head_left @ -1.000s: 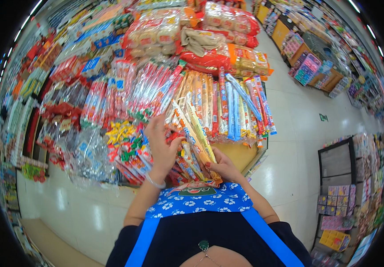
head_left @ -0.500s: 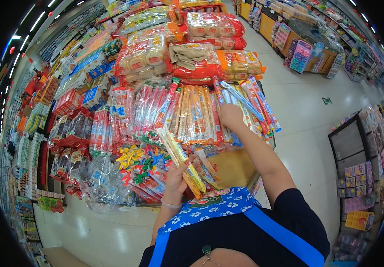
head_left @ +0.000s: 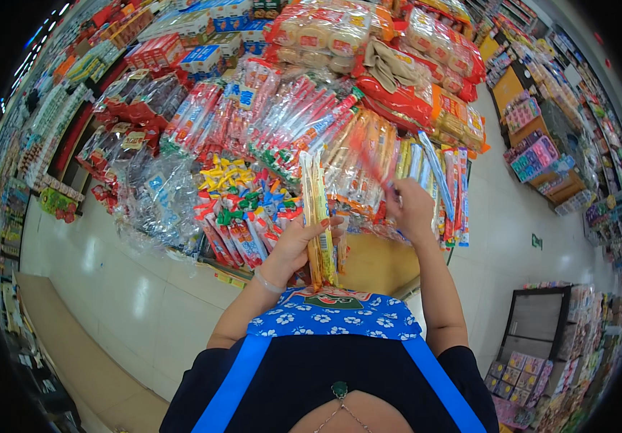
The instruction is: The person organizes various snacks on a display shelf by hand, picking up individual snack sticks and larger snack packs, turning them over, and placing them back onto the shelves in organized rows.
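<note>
Right hand [head_left: 410, 209]: nearer the body than in the earlier frame, with a red stick showing at its fingers; the other hand's bundle has swung from 11 o'clock to nearly 12.
Desk [head_left: 376, 267]: bare brown patch between bundle and right forearm, with packets heaped beyond it.
Red bags [head_left: 448, 49]: bulky, at 1 o'clock past the hands; a beige cloth [head_left: 390, 66] lies on one at 12.
Orange row [head_left: 345, 177]: wrapped sticks side by side just past the hands, long axes toward 1 o'clock.
Left hand [head_left: 293, 249]: grip closed around the lower half of the yellow bundle [head_left: 316, 198], which stands nearly along 12 to 6, at 9 o'clock from the right grip.
Red stick [head_left: 370, 157]: motion-blurred; the right grip appears closed on its near end, and it runs toward 11 o'clock over the orange row. Right hand is nearer; the stick's far end is apart from the bundle's top, at 2 o'clock from it. Contact with the row: cannot tell.
</note>
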Tool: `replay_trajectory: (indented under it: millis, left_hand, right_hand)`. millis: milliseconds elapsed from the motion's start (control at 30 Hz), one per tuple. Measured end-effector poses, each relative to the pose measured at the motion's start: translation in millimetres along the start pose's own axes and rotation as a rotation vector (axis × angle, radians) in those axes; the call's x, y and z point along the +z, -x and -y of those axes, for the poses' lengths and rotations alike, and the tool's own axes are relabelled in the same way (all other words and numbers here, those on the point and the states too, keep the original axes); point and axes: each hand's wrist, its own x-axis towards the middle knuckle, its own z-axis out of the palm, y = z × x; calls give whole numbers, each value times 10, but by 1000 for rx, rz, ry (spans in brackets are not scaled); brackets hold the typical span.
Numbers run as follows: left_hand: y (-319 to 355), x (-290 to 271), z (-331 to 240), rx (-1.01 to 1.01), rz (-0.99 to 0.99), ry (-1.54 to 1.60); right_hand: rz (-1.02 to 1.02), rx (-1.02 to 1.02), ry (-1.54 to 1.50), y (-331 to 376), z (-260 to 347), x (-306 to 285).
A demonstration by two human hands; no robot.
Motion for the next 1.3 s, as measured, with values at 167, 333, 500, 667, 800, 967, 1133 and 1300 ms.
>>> replay_trajectory:
  millis: [167,333,500,667,800,967,1133,1300]
  left_hand:
    - [-142,209,124,-134,204,53]
    - [-113,442,177,-80,139,-188]
    - [-111,365,185,268,-26,-134]
    - [94,345,304,191,11,-226]
    - [74,197,672,65,68,-548]
    - [-80,-247,938,-37,134,-708]
    - [-106,-274,548,52,-147,-698]
    - [191,-594,374,-118,-226,-777]
  right_hand:
    - [32,-648,178,25,400,-247]
    - [44,-323,-22,276,472,-46]
    - [-19,356,-719,640,761,255]
    - [132,205,-554,866,1034,425]
    - [135,453,-871,1405,741,869]
    - [169,576,-748,1850,260,1110]
    - [163,598,-567,1916,-240,1559]
    - [233,718,-409,2007,-454,2040]
